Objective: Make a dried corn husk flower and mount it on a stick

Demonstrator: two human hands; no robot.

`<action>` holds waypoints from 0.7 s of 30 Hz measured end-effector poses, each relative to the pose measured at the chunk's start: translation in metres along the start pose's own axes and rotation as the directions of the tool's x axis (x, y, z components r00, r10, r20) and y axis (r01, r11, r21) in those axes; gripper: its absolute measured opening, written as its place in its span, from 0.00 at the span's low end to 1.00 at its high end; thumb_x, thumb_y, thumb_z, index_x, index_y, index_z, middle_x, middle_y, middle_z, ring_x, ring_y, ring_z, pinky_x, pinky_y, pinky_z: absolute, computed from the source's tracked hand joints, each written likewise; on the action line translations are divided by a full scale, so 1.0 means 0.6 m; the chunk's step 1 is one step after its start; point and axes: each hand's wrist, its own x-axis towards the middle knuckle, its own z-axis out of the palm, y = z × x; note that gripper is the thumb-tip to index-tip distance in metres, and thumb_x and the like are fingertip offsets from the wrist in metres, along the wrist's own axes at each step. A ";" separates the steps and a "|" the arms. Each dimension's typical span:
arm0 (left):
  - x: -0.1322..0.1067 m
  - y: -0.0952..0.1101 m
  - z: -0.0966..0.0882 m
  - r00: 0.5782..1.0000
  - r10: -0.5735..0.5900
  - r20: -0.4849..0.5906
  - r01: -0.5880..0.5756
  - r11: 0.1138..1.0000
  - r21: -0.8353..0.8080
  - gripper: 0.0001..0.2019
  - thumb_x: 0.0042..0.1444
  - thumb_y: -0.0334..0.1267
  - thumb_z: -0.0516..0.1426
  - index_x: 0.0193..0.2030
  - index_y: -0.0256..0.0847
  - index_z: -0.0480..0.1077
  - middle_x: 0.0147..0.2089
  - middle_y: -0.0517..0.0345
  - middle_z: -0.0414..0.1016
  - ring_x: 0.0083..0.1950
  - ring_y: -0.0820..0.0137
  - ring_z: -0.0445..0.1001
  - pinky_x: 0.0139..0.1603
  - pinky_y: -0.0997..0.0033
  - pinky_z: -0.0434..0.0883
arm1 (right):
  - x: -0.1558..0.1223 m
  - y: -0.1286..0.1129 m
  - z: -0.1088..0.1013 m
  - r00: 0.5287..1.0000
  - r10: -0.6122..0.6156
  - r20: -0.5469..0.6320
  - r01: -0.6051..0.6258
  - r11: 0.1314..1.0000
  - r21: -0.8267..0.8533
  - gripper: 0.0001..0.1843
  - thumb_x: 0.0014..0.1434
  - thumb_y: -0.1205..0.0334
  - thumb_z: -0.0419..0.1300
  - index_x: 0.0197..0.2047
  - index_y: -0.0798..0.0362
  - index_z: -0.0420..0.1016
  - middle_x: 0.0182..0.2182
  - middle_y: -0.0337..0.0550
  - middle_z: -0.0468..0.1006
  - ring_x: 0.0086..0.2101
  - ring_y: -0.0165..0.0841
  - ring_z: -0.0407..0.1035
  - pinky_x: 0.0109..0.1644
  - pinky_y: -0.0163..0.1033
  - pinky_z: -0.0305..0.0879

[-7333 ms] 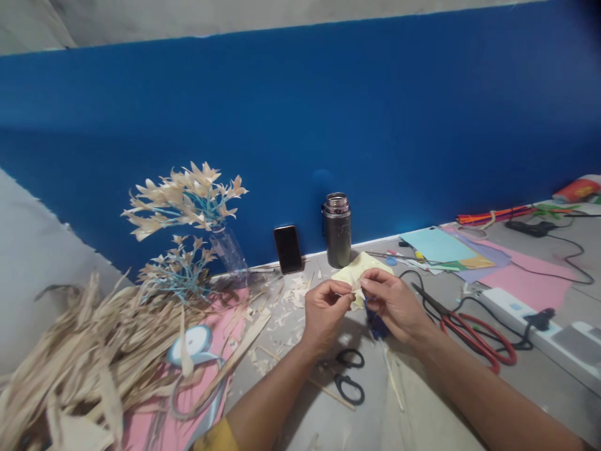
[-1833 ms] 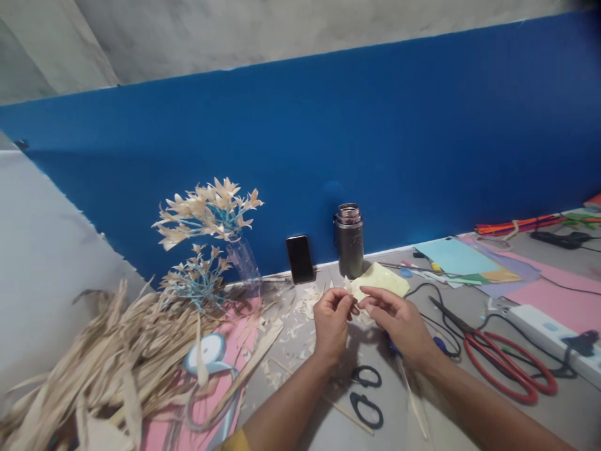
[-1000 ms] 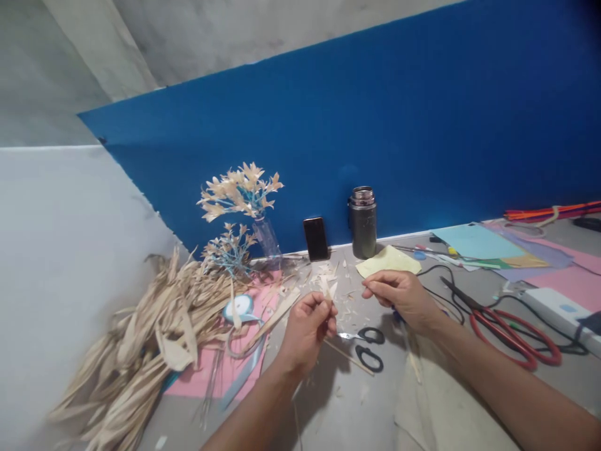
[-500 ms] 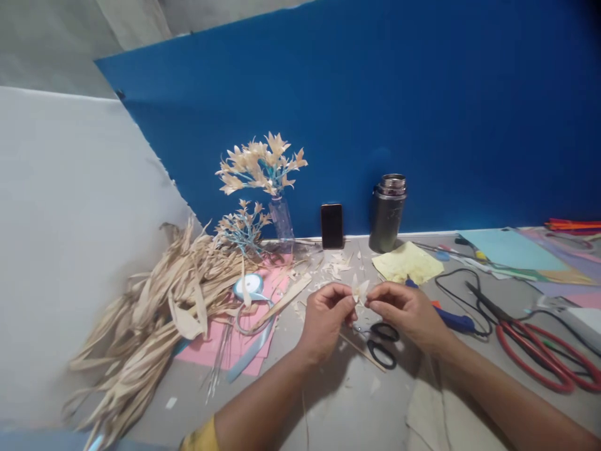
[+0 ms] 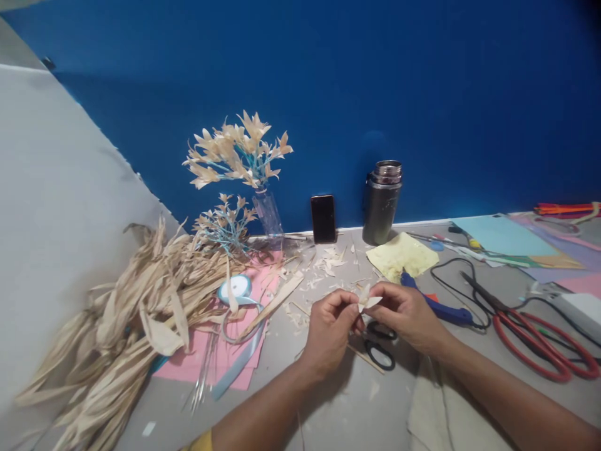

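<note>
My L hand [image 5: 328, 332] & R hand [image 5: 407, 315] both pinch-grip this small, cream, pointed-petal papery flower [image 5: 369, 302] above the grey bench [image 5: 369, 416]; petals spread, no stem visible, so prob. part-made, w/ cream flowers on blue stems [image 5: 235, 150] already up in the clear plastic bottle [image 5: 267, 216].

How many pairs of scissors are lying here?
2: black-handled scissors near the left hand, and red-handled scissors toward the right edge. More may be hidden.
</note>
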 end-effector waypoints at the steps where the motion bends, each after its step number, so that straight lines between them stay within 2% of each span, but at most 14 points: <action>1: 0.000 0.000 -0.001 1.000 -0.006 0.001 0.006 1.000 -0.003 0.10 0.51 0.43 0.65 0.30 0.37 0.75 0.21 0.59 0.72 0.23 0.73 0.68 0.29 0.73 0.67 | 0.000 0.002 -0.001 1.000 -0.007 0.000 0.007 1.000 -0.013 0.11 0.55 0.53 0.66 0.30 0.51 0.76 0.22 0.37 0.76 0.23 0.31 0.68 0.28 0.35 0.62; 5: 0.000 0.002 -0.005 0.999 -0.039 0.002 0.039 0.999 -0.006 0.11 0.50 0.43 0.67 0.29 0.36 0.77 0.21 0.57 0.73 0.23 0.72 0.70 0.29 0.72 0.68 | 0.000 0.007 -0.006 1.000 0.003 0.013 -0.002 0.999 -0.053 0.11 0.56 0.53 0.66 0.30 0.52 0.77 0.24 0.38 0.78 0.26 0.32 0.70 0.29 0.35 0.63; 11: 0.001 0.008 -0.015 0.994 -0.094 0.060 0.096 0.995 -0.027 0.10 0.47 0.41 0.69 0.28 0.35 0.79 0.21 0.54 0.75 0.23 0.70 0.73 0.29 0.70 0.71 | -0.003 0.003 -0.010 0.998 0.003 0.069 0.001 0.998 -0.055 0.10 0.57 0.54 0.65 0.30 0.52 0.77 0.26 0.40 0.81 0.28 0.34 0.72 0.32 0.35 0.65; 16: 0.000 0.009 -0.014 0.990 -0.133 0.043 0.135 0.990 -0.042 0.10 0.43 0.40 0.70 0.26 0.35 0.78 0.21 0.53 0.76 0.21 0.70 0.73 0.28 0.69 0.73 | -0.005 0.001 -0.012 0.996 0.028 0.083 -0.022 0.997 -0.068 0.09 0.57 0.57 0.65 0.28 0.52 0.76 0.24 0.40 0.81 0.27 0.34 0.73 0.30 0.35 0.64; 21: -0.005 -0.001 -0.009 0.989 -0.147 0.005 0.147 0.988 -0.055 0.09 0.45 0.39 0.69 0.27 0.35 0.79 0.22 0.51 0.78 0.23 0.68 0.76 0.30 0.68 0.75 | -0.004 -0.001 -0.011 0.996 0.050 0.075 -0.043 0.995 -0.090 0.06 0.54 0.62 0.64 0.27 0.51 0.76 0.23 0.38 0.80 0.27 0.33 0.72 0.31 0.35 0.63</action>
